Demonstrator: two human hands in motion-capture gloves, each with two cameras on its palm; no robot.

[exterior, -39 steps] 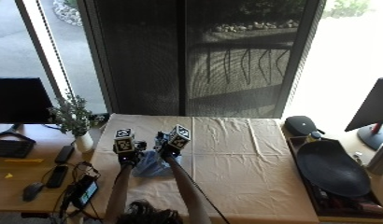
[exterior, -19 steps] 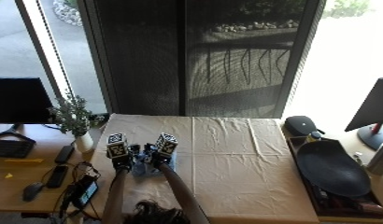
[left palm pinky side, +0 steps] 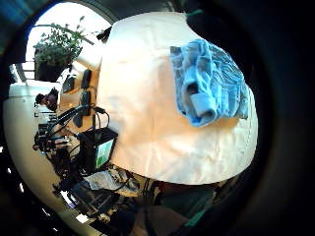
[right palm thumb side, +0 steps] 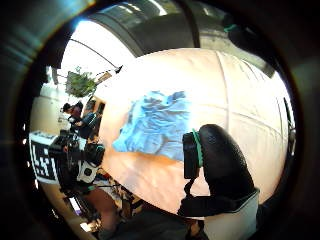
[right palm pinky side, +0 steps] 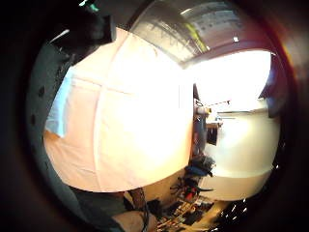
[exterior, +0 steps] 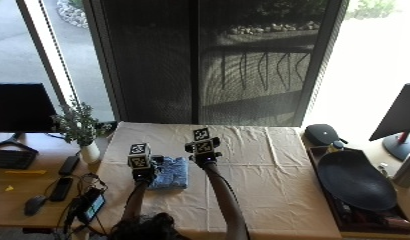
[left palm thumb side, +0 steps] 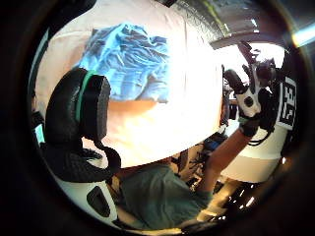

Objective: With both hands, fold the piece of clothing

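A blue piece of clothing (exterior: 171, 179) lies folded into a small rectangle on the cream tablecloth (exterior: 271, 170), near the table's left side. My left hand (exterior: 142, 169) hovers just left of it, its thumb (left palm thumb side: 78, 110) relaxed and holding nothing. My right hand (exterior: 204, 151) is raised above the table to the right of the clothing, apart from it, its thumb (right palm thumb side: 220, 162) free as well. Both palm cameras look down at the clothing (left palm pinky side: 209, 83) (right palm thumb side: 155, 125) lying flat on the cloth with nothing gripping it.
A potted plant (exterior: 78, 127) stands at the table's left edge. Phones, a mouse and cables (exterior: 62, 187) lie on the desk to the left. At the right, a black tray with a dark oval dish (exterior: 355, 182) stands beside a black pouch (exterior: 323, 134).
Both hands have come off the blue clothing. The right hand has risen and moved right, away from it. The clothing stays folded on the table.
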